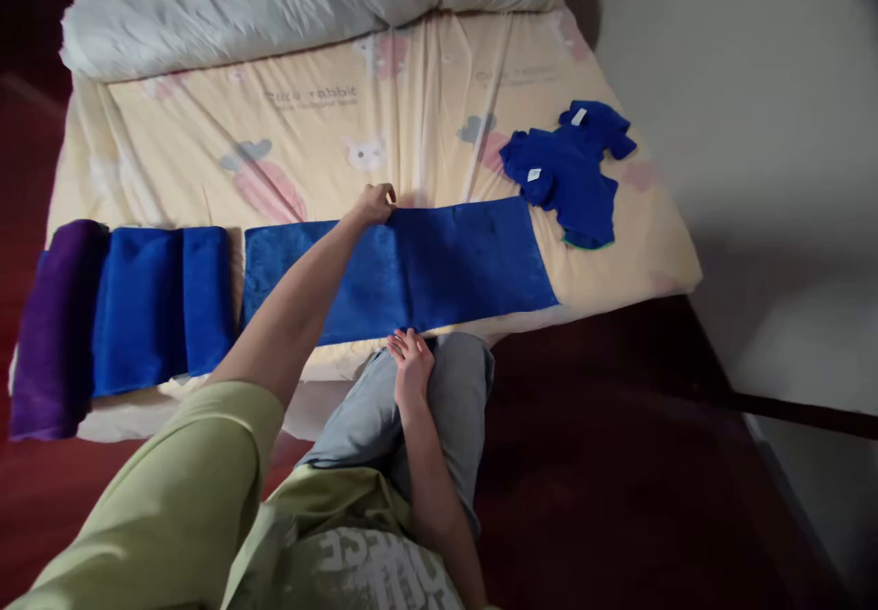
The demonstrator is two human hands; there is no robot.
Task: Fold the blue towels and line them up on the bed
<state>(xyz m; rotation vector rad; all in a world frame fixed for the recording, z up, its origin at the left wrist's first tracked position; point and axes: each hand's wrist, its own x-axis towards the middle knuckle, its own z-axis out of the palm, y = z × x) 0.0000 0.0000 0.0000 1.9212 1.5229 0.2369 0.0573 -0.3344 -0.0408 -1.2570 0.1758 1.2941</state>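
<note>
A long blue towel (473,258) lies spread flat along the bed's near edge, with a crease across its middle. At the crease's far end, my left hand (376,205) is closed on the towel's far edge, its fingers curled. My right hand (412,368) is at the near end of the same crease, above my knees, its fingertips pinching the near edge; the part of the cloth between them is hidden. My left forearm crosses over the left half of the towel.
Folded blue towels (141,308) and a folded purple towel (58,326) lie at the bed's left. Crumpled small blue garments (576,166) with white tags lie at the right. A pale quilt (308,6) runs along the back of the patterned bed sheet (329,134). A wall (768,134) stands right.
</note>
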